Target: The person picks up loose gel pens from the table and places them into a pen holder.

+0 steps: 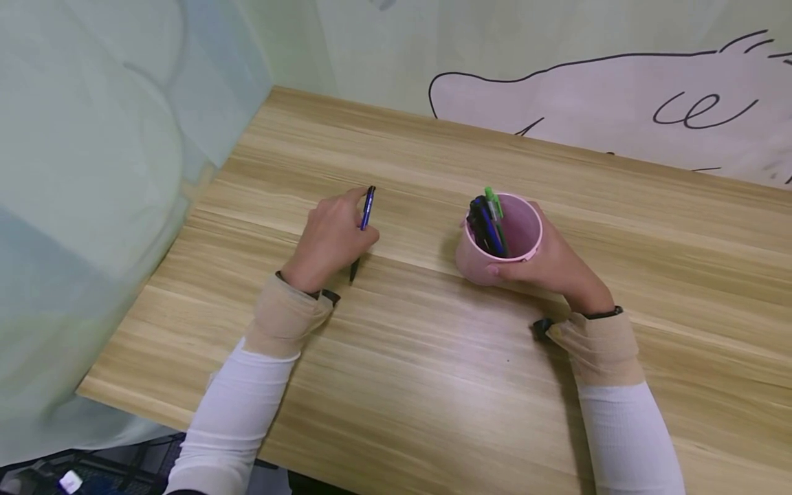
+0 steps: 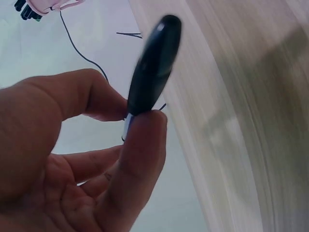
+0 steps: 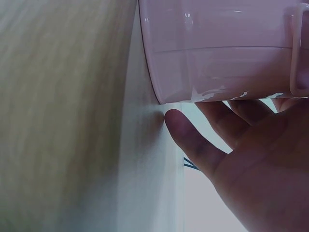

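Observation:
My left hand pinches a dark blue and black pen between thumb and fingers, left of the middle of the table. In the left wrist view, the black end of the pen sticks up past the fingertips. To the right, my right hand holds a pink cup by its side, thumb in front and fingers partly hidden behind. Several pens lean against the cup's left inner wall, black, blue and one with a green top. The right wrist view shows the cup's smooth side close up.
Both hands are over a wood-grain table. A pale green wall covering with a black line drawing rises behind it, and a similar cloth hangs along the left edge. A dark crate-like object is below at the lower left.

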{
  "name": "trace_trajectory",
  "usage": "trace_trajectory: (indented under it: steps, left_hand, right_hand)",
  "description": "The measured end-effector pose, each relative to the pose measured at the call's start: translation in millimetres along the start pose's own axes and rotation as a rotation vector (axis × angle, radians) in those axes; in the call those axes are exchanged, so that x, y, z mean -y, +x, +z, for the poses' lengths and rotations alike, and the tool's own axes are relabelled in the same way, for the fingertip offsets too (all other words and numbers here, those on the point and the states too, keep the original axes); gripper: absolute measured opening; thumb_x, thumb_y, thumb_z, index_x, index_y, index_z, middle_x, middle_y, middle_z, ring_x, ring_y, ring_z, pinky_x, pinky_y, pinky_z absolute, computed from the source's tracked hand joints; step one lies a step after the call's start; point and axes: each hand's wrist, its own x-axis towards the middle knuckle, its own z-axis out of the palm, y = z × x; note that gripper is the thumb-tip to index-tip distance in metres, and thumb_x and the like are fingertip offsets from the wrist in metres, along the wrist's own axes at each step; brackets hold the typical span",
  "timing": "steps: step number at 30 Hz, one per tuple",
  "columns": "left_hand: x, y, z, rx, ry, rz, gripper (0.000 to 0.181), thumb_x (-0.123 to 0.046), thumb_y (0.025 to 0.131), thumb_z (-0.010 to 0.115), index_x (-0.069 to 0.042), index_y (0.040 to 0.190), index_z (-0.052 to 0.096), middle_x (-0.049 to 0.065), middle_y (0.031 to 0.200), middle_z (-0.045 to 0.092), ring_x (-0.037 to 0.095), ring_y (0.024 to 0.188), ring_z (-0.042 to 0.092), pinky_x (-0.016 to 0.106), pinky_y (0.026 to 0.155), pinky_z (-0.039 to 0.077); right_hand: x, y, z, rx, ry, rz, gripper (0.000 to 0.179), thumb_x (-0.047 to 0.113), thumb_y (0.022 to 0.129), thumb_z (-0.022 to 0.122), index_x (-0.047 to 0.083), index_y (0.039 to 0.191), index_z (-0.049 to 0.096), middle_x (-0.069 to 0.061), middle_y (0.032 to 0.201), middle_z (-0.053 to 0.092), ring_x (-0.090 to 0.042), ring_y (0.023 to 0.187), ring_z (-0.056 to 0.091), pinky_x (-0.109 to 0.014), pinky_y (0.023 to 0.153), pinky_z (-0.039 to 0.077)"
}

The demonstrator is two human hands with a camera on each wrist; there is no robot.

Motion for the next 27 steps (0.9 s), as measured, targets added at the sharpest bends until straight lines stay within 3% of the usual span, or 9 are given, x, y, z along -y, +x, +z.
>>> trace_trajectory:
  steps: [9, 20, 27]
  left_hand:
    - [-4.1, 0.9, 2.6, -0.012, -0.039, 0.009, 0.066, -0.007, 0.079, 0.06, 0.002, 0.144, 0.051, 0.007, 0.081, 0.065, 0.021, 0.067, 0.058, 0.036, 0.059, 0.048]
    - [-12.3, 2.5, 4.4, -0.039, -0.095, 0.041, 0.069, -0.009, 0.077, 0.062, -0.002, 0.144, 0.051, 0.005, 0.085, 0.065, 0.023, 0.071, 0.058, 0.038, 0.069, 0.048]
    - [-15.0, 1.2, 5.0, -0.052, -0.154, 0.063, 0.063, -0.008, 0.079, 0.062, -0.001, 0.141, 0.054, 0.005, 0.087, 0.065, 0.018, 0.059, 0.05, 0.033, 0.056, 0.041]
  right_hand:
    - [1.4, 0.0, -0.2, -0.005, -0.005, 0.025, 0.101, -0.014, 0.062, 0.088, 0.009, 0.148, 0.041, -0.01, 0.14, 0.055, -0.025, 0.125, 0.05, -0.03, 0.103, 0.042]
    - [1.9, 0.0, -0.4, 0.008, -0.006, 0.017, 0.101, -0.013, 0.063, 0.088, 0.011, 0.149, 0.041, -0.01, 0.141, 0.055, -0.025, 0.127, 0.05, -0.031, 0.103, 0.042]
    - [0.6, -0.5, -0.1, 0.005, 0.018, 0.031, 0.1, -0.013, 0.063, 0.088, 0.01, 0.149, 0.042, -0.011, 0.139, 0.057, -0.026, 0.126, 0.051, -0.031, 0.104, 0.042]
